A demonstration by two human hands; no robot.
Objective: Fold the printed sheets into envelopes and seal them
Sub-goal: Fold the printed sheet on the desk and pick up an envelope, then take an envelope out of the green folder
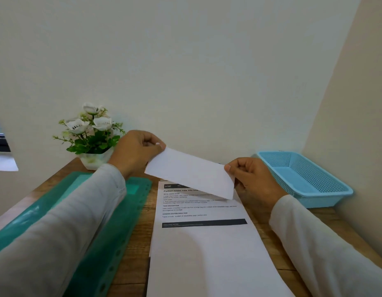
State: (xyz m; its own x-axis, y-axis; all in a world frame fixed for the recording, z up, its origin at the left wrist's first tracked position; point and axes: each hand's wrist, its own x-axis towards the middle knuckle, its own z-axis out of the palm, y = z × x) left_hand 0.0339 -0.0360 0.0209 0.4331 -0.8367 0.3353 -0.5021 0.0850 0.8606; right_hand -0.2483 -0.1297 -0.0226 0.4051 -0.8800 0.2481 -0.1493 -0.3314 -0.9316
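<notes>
Item: folded sheet [190, 174], pinched at both ends by my left hand [136, 153] and right hand [253, 179], raised above printed sheets [204, 243] on bench [134, 243], to square the fold.

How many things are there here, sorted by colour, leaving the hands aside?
White: 3 (folded paper, printed-sheet pile, flower pot)
Green: 1 (plastic folder)
Blue: 1 (basket)
Total: 5
</notes>
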